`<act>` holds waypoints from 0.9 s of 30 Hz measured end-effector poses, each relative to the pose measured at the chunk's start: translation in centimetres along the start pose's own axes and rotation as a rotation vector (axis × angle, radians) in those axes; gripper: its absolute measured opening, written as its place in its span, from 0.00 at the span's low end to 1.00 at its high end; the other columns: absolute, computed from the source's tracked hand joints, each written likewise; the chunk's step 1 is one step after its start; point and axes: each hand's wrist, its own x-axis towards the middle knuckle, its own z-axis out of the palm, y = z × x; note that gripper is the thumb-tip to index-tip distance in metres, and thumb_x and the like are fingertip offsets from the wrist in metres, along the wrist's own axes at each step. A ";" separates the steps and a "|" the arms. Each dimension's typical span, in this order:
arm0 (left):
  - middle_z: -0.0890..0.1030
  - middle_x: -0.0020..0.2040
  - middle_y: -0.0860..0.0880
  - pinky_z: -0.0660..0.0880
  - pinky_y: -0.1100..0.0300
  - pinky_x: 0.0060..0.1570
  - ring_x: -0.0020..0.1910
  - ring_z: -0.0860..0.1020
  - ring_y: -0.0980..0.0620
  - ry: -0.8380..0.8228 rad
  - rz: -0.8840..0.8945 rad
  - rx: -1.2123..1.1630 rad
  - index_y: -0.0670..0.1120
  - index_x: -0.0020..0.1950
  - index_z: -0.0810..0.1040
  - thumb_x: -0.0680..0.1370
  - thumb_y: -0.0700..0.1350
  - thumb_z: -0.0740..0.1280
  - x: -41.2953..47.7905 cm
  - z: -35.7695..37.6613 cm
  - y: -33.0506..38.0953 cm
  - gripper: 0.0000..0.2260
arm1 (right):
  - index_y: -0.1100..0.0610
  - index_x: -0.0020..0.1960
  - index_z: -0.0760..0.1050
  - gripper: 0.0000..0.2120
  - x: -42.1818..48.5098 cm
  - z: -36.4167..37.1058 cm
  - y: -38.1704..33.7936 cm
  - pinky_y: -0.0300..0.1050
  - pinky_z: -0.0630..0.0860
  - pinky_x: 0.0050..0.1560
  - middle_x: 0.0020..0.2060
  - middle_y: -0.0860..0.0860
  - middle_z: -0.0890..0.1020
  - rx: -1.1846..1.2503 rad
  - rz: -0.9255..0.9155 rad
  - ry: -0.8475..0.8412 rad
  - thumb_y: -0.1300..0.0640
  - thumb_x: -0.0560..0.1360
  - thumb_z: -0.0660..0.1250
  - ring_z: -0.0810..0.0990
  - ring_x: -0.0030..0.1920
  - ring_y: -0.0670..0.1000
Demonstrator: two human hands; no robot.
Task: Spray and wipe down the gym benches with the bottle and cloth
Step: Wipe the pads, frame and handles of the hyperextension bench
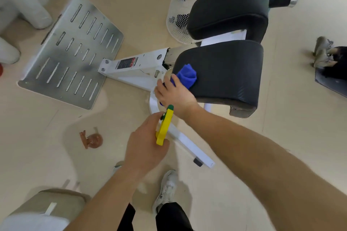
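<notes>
Shoe (167, 187): white, planted on floor (281, 137) close to machine, prob. so both arms reach the pad w/o stretching.
L hand (144, 144): fingers curled round bottle (165, 125), gripping near its yellow trigger head; bottle body hidden under the hand.
Bottle: held low, just beside R wrist, green nozzle aimed toward lower pad (225, 73). Judged: kept ready for next spray while the other hand wipes.
R hand (174, 95): clenched on cloth (186, 76), pressing it onto near-left edge of lower pad.
Cloth: blue, bunched into a wad, touching the pad's rounded edge; a wad likely gives firmer pressure than a flat sheet.
Lower pad: black, padded. Step in hand looks like wiping, not spraying; can't tell if surface is wet.
Frame (135, 69): white, runs from under lower pad out to footplate (71, 52).
Footplate: slotted metal, tilted, well apart from both hands.
Upper pad (231, 7): black, beyond lower pad, no hand on it; prob. next to do.
Cage (178, 5): white wire, beside upper pad.
</notes>
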 end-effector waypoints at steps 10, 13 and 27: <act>0.75 0.36 0.59 0.65 0.68 0.34 0.38 0.74 0.57 -0.086 0.071 -0.023 0.60 0.62 0.73 0.71 0.37 0.66 -0.4 0.2 3.1 0.25 | 0.53 0.63 0.79 0.14 -16.6 1.0 7.3 0.57 0.71 0.66 0.74 0.54 0.71 -0.027 -0.002 0.382 0.58 0.83 0.58 0.74 0.69 0.59; 0.75 0.37 0.63 0.68 0.60 0.35 0.37 0.74 0.54 -0.172 0.116 -0.052 0.61 0.64 0.72 0.72 0.39 0.66 -0.4 0.6 5.0 0.24 | 0.50 0.58 0.83 0.11 -20.5 0.5 8.9 0.53 0.77 0.50 0.63 0.56 0.75 0.032 0.191 0.542 0.59 0.77 0.69 0.80 0.52 0.59; 0.75 0.34 0.58 0.70 0.61 0.32 0.33 0.73 0.53 -0.096 0.057 -0.134 0.65 0.57 0.71 0.68 0.44 0.60 -4.0 6.5 5.7 0.22 | 0.59 0.53 0.70 0.13 -21.4 4.4 5.6 0.47 0.70 0.39 0.45 0.54 0.79 1.165 1.404 -0.173 0.57 0.73 0.69 0.76 0.42 0.57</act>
